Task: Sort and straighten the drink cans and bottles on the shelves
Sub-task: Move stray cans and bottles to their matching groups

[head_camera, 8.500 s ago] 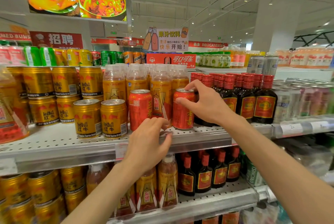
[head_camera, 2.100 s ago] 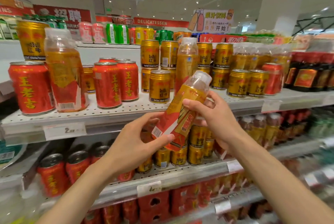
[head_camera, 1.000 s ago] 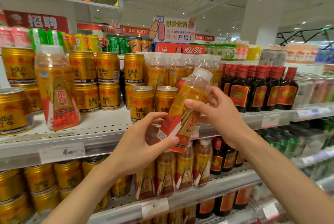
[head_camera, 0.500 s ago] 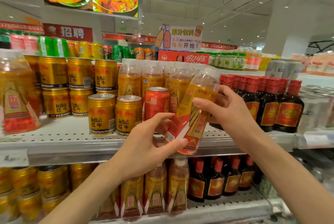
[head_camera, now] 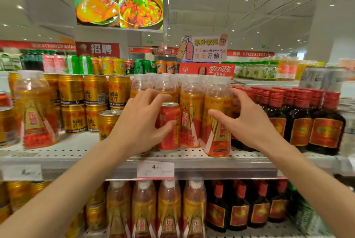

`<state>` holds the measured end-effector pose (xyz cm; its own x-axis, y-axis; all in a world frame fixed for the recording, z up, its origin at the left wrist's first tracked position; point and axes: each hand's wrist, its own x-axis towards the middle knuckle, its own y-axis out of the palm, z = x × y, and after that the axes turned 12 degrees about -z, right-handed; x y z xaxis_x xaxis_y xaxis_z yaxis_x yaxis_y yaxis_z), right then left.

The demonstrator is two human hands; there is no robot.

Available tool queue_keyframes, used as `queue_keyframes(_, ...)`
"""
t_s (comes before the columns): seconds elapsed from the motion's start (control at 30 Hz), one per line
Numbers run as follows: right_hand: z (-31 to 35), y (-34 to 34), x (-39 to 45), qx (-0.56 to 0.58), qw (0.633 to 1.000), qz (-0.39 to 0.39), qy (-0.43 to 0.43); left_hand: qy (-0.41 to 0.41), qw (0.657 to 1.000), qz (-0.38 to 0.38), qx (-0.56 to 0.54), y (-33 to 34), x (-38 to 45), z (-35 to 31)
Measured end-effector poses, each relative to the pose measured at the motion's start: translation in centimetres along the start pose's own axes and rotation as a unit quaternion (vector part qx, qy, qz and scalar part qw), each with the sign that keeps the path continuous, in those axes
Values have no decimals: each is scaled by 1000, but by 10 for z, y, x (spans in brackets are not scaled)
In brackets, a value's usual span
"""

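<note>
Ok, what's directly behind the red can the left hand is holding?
Behind the red can, gripped by the left hand, stand clear-capped orange bottles in rows on the shelf. Their lower halves and anything farther back are covered by the can and hand.

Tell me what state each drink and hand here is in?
Left hand: gripping the red can.
Red can: upright on the shelf, among orange bottles.
Right hand: holding the front orange bottle.
Front orange bottle: capped, upright at the shelf edge.
Dark bottles: capped, upright in rows.
Gold cans: stacked two high.
</note>
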<state>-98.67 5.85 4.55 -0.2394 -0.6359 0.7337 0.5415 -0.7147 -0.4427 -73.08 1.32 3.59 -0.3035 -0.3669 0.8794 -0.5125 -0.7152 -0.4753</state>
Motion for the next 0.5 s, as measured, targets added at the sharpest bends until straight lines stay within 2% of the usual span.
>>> queue_keyframes(0.07,0,0,-4,-52,998,-9,-24,-23,999,45,7,3,4,4)
queue_keyframes(0.13,-2,2,-8,-54,998,-2,-21,-46,996,75,-7,6,4,5)
queue_keyframes(0.3,-6,5,-13,7,1000,8,10,-38,998,51,-6,14,1,5)
queue_keyframes(0.5,-6,9,-19,-3,1000,12,12,-33,998,47,-28,13,0,14)
